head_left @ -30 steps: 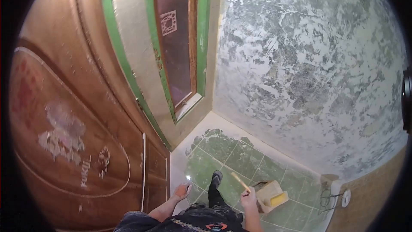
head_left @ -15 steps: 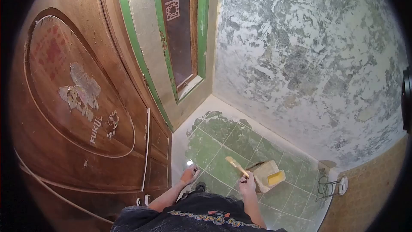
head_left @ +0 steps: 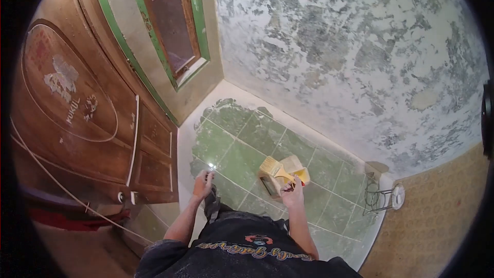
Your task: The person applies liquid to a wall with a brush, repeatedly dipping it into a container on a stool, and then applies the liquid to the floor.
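A wide paintbrush [head_left: 278,171] with pale bristles is in my right hand [head_left: 292,194], whose fingers are closed around its handle. Its bristles point up and to the left. Behind and below the brush stands a cream, box-like container [head_left: 292,163] on the floor, with a yellow piece [head_left: 302,174] at its right side. The brush and hand cover part of the container, so I cannot see what is inside. Over the floor at the left, my left hand [head_left: 203,184] holds nothing I can see, its fingers loosely bent and apart.
Green floor tiles [head_left: 236,159] have whitish smears. A patchy grey-white wall [head_left: 339,67] rises ahead. At left is a brown wooden door [head_left: 67,92], beside a green-framed narrow window [head_left: 172,25]. A wire stand [head_left: 378,198] sits at the right by a tan patterned wall [head_left: 437,216].
The view has shifted to the right and downward. My right hand has turned the brush, showing its broad side, and brought it across the container. My left hand has lifted slightly.
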`<act>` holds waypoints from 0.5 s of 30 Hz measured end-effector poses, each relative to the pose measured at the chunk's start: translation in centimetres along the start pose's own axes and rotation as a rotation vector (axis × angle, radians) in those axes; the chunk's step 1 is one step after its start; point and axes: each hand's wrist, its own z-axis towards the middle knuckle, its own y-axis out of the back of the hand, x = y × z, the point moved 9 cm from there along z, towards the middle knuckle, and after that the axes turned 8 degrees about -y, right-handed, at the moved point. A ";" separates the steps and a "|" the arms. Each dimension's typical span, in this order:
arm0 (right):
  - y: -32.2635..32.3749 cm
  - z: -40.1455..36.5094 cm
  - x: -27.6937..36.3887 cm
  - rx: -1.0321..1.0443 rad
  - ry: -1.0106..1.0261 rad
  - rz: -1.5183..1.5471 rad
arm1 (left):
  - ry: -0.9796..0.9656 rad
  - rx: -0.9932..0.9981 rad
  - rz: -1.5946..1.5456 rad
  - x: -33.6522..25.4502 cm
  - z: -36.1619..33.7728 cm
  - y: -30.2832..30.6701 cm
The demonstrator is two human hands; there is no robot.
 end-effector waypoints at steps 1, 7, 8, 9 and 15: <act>1.3 0.0 2.0 -0.038 0.027 -0.002 | 0.102 -0.068 -0.076 0.5 -1.2 -1.0; 6.8 0.0 14.1 -0.017 0.081 -0.003 | 0.249 -0.064 -0.234 -4.4 -4.7 -8.2; 8.1 -0.3 15.8 -0.037 0.138 0.014 | 0.261 -0.072 -0.227 -5.2 -4.8 -9.2; 8.7 -0.7 16.8 -0.036 0.129 0.008 | 0.246 -0.010 -0.204 -6.0 -4.4 -10.9; 10.3 -4.2 17.9 -0.110 0.161 0.049 | 0.140 0.283 -0.132 -7.8 2.3 -18.7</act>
